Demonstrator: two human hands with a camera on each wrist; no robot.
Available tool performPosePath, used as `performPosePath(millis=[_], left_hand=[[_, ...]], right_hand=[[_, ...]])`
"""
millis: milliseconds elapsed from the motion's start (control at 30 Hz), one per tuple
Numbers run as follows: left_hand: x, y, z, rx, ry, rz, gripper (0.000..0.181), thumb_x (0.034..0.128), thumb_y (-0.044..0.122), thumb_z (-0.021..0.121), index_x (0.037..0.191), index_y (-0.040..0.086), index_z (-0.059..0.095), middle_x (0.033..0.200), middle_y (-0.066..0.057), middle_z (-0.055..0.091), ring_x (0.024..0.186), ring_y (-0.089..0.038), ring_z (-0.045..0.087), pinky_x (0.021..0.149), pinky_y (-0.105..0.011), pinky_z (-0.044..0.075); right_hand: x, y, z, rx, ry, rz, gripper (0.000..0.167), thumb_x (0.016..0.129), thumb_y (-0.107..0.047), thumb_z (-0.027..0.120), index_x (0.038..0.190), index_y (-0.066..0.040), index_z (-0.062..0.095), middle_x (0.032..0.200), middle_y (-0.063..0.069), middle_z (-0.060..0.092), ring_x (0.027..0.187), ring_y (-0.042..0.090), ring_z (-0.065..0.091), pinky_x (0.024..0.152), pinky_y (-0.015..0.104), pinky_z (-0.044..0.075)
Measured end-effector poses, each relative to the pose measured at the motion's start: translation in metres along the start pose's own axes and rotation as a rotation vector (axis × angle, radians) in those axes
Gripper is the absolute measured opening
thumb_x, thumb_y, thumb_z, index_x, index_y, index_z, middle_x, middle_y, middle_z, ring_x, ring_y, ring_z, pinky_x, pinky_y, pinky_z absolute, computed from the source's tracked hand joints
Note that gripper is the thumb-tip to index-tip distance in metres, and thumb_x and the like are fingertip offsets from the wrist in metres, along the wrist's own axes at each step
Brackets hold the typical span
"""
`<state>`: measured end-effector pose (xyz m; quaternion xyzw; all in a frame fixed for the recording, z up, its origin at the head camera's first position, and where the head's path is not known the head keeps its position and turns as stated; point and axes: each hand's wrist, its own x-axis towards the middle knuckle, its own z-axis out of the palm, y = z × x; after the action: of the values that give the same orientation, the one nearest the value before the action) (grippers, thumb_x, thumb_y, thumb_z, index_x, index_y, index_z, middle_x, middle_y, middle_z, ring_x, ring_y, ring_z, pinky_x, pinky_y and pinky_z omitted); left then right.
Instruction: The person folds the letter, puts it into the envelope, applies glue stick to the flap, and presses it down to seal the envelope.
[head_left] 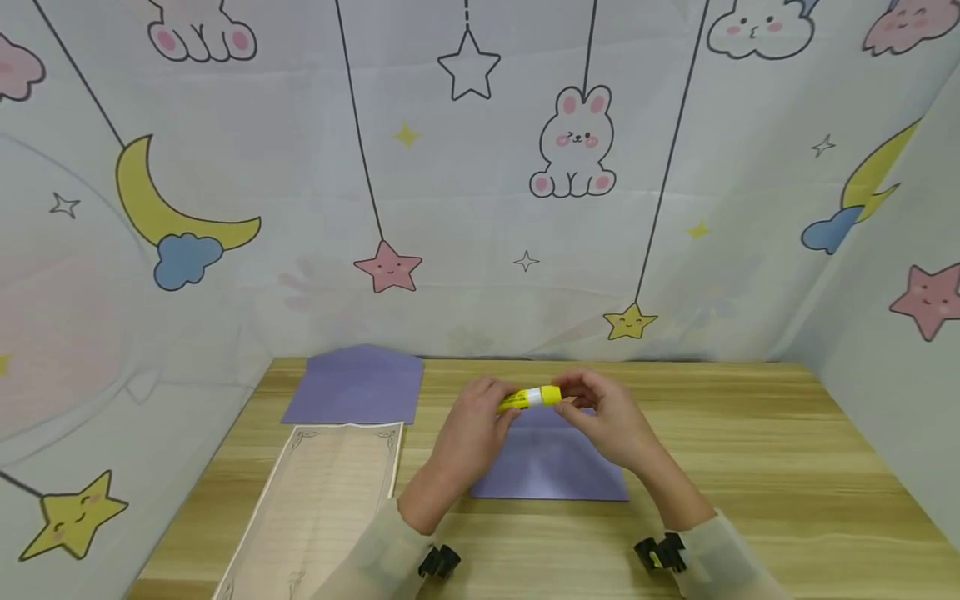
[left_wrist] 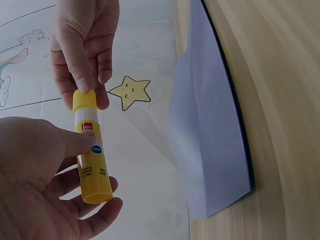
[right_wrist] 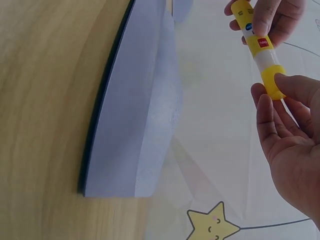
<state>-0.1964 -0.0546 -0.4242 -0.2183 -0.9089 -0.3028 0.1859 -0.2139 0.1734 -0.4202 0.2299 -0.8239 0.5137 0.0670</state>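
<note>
My left hand point(head_left: 468, 429) holds a yellow glue stick point(head_left: 534, 397) with a white band, its thumb laid along the label in the left wrist view. My right hand point(head_left: 618, 425) pinches the yellow end point(right_wrist: 272, 80) of the stick between thumb and fingers. Both hands are raised above a purple envelope point(head_left: 551, 467) on the table. The envelope's flap point(left_wrist: 182, 120) stands partly raised at the far side. In the head view the hands cover part of the envelope's far edge.
A second purple envelope point(head_left: 356, 392) lies at the back left of the wooden table point(head_left: 750, 467). In front of it is a lined sheet of letter paper point(head_left: 330, 492) with an ornamental border. A patterned cloth point(head_left: 480, 225) hangs behind the table.
</note>
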Motion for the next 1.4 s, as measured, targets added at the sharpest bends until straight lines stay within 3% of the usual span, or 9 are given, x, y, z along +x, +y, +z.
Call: performPosePath(millis=[600, 933, 1067, 1300, 1400], left_hand=[[-0.0024, 0.0017, -0.0007, -0.01, -0.04, 0.0, 0.027, 0.0969, 0.01, 0.079, 0.123, 0.008, 0.073, 0.112, -0.001, 0.067, 0.1, -0.021, 0.061, 0.087, -0.038, 0.057], [-0.0032, 0.001, 0.0, -0.017, -0.052, 0.005, 0.025, 0.098, 0.012, 0.079, 0.122, 0.008, 0.073, 0.114, -0.002, 0.068, 0.102, -0.022, 0.061, 0.089, -0.038, 0.056], [-0.003, 0.0015, 0.0, -0.019, -0.045, 0.008, 0.025, 0.0966, 0.01, 0.08, 0.121, 0.007, 0.073, 0.112, -0.001, 0.067, 0.101, -0.022, 0.061, 0.088, -0.038, 0.056], [-0.0035, 0.0005, 0.003, -0.009, -0.026, 0.032, 0.023, 0.0952, 0.011, 0.082, 0.117, 0.008, 0.073, 0.109, -0.001, 0.067, 0.098, -0.022, 0.059, 0.085, -0.036, 0.056], [-0.004, 0.0007, 0.0029, -0.004, -0.034, 0.028, 0.023, 0.0955, 0.011, 0.081, 0.117, 0.008, 0.073, 0.11, -0.001, 0.067, 0.098, -0.022, 0.06, 0.086, -0.037, 0.056]], right_hand=[[-0.0004, 0.0029, 0.0028, 0.006, -0.007, -0.016, 0.028, 0.095, 0.001, 0.078, 0.122, -0.003, 0.07, 0.113, 0.008, 0.076, 0.101, 0.022, 0.073, 0.086, 0.04, 0.062], [-0.0015, -0.0003, 0.002, -0.015, -0.028, 0.006, 0.029, 0.097, -0.001, 0.077, 0.124, -0.005, 0.07, 0.111, 0.004, 0.075, 0.099, 0.019, 0.073, 0.085, 0.034, 0.062], [-0.0017, -0.0002, 0.0014, -0.014, -0.042, 0.024, 0.028, 0.098, -0.005, 0.077, 0.125, -0.004, 0.07, 0.109, 0.004, 0.075, 0.095, 0.027, 0.073, 0.079, 0.031, 0.062], [-0.0021, 0.0012, 0.0022, 0.029, -0.072, 0.09, 0.023, 0.104, -0.013, 0.072, 0.125, -0.005, 0.072, 0.106, 0.014, 0.075, 0.093, 0.04, 0.073, 0.081, 0.05, 0.063], [-0.0017, 0.0017, 0.0021, 0.025, -0.071, 0.105, 0.034, 0.103, -0.017, 0.073, 0.134, -0.003, 0.068, 0.11, 0.014, 0.074, 0.094, 0.035, 0.074, 0.082, 0.045, 0.063]])
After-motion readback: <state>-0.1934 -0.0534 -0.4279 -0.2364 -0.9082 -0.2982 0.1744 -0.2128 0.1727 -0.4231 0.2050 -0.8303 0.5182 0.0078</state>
